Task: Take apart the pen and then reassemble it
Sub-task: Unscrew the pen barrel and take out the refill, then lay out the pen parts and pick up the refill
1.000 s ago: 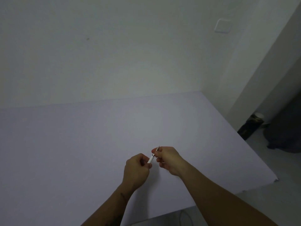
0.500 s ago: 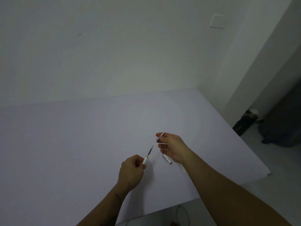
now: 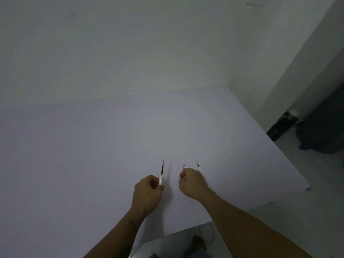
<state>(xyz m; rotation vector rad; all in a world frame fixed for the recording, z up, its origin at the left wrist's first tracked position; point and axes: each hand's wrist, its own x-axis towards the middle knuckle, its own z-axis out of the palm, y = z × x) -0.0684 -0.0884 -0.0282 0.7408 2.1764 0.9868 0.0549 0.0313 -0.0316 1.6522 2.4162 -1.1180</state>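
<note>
Above pale table (image 3: 93, 155), left hand (image 3: 147, 194) pinches refill (image 3: 161, 173) tip-away, near-upright; right hand (image 3: 191, 183) clasps pen parts (image 3: 199, 168).

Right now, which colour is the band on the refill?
Yellow, between white and dark parts of the refill; head view.

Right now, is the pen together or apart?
Apart: the left hand holds the refill alone; the right hand holds other pieces.

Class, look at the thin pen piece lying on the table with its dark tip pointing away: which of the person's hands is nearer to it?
Right. The right hand sits just beside the pen piece; the left hand is farther off, holding the refill.
</note>
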